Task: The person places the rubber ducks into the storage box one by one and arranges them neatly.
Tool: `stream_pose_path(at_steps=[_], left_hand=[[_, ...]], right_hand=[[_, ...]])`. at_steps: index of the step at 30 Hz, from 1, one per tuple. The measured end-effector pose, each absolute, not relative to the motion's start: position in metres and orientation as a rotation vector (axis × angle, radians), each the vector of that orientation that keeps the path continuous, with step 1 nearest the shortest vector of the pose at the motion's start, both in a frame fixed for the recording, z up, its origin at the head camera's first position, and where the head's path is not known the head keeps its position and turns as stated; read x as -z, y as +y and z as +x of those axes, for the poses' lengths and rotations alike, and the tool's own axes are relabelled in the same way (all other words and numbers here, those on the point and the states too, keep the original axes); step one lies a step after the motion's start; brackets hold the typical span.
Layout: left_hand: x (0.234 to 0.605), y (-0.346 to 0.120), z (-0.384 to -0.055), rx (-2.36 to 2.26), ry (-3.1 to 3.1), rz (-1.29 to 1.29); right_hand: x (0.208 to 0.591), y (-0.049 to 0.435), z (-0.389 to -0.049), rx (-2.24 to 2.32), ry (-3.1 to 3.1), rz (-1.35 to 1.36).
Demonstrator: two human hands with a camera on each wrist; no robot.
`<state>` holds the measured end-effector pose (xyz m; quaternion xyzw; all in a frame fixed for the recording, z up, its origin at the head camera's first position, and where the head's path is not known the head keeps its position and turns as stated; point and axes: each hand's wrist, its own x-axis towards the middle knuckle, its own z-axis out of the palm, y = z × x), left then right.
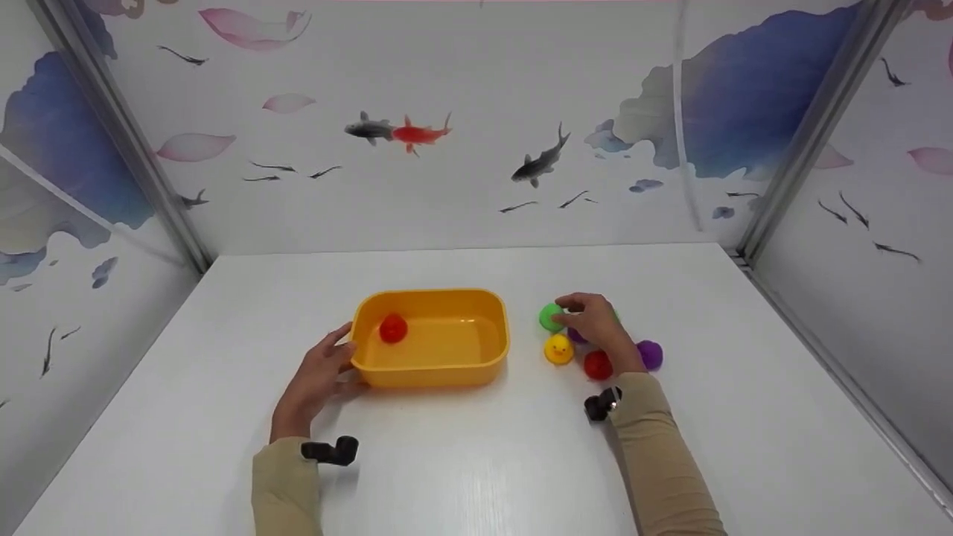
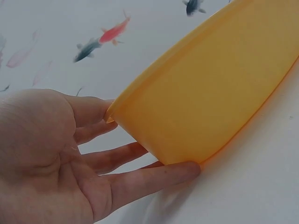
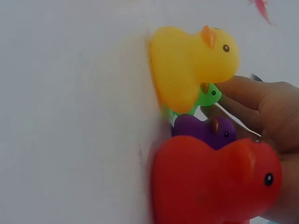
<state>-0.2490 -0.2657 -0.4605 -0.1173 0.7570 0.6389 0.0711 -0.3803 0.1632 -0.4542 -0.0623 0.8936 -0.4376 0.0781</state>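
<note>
A yellow-orange plastic basin [image 1: 428, 377] stands on the table with a red rubber duck [image 1: 393, 328] inside, towards its left. My left hand [image 1: 319, 376] rests its fairly straight fingers against the basin's left end; in the left wrist view one fingertip touches the rim and another lies low along the wall. To the basin's right, my right hand [image 1: 595, 321] has thumb and finger at the head of a green rubber duck [image 1: 551, 318], pinching it. Nearest that hand are a yellow duck [image 1: 558, 349], a purple duck [image 3: 198, 128] and another red duck [image 3: 201, 182].
Right of my right wrist lies another purple toy [image 1: 651, 355]. A bit of green [image 1: 616, 316] shows behind the right hand, mostly hidden. White panels with painted fish [image 1: 421, 135] enclose the white table [image 1: 461, 461] at the back and sides.
</note>
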Motion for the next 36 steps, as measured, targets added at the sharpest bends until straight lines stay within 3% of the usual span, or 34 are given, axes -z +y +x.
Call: stream_pose_path(at_steps=[20,36], left_hand=[[0.458,-0.264,-0.248,-1.941,2.261,-0.354],[0.458,-0.263,-0.248,-1.937,2.284,-0.338]], right_hand=[[0.449,0.157,-0.383,1.256,2.716,-0.157],[0.421,0.139,-0.374,1.347,2.594,-0.114]])
